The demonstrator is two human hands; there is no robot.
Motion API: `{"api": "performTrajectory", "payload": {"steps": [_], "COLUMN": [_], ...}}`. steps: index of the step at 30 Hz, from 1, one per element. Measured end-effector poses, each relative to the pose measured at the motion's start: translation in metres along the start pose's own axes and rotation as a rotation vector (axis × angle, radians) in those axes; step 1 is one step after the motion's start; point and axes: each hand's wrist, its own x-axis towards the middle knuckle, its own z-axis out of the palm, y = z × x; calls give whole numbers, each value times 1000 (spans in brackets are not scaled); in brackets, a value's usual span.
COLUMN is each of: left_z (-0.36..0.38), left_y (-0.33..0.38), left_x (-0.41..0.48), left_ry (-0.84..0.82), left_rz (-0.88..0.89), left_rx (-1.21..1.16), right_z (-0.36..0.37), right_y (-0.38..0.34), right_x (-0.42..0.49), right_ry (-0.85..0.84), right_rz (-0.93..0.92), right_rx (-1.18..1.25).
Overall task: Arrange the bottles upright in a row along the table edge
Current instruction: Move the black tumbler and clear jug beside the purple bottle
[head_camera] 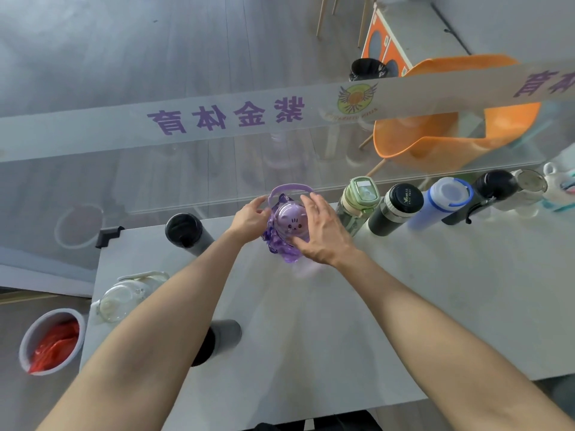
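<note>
Hands, left hand point(252, 214) and right hand point(323, 231), clasp the purple bottle point(287, 228) upright near the table's point(435, 306) far edge, best slid level to just beside the green bottle point(357, 203).

The grey table point(357, 321) carries a purple bottle point(287, 227), upright bottles in a far-edge row point(401, 209), and others at left.

Cat-lid bottle point(287, 227) left of bottle row point(435, 202)
</note>
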Motion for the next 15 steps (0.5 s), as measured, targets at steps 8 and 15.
{"api": "performTrajectory", "payload": {"steps": [8,15], "left_z": [-66,-130], "left_y": [-2,-33], "left_x": [-67,-143], "left_ry": [5,327], "left_rz": [103,83], "left_rx": [171,123], "right_z": [-8,25], "right_y": [-35,-87], "right_x": [-31,-41], "right_ry": [335,130], "right_rz": [-101,-238], "right_rx": [5,42]}}
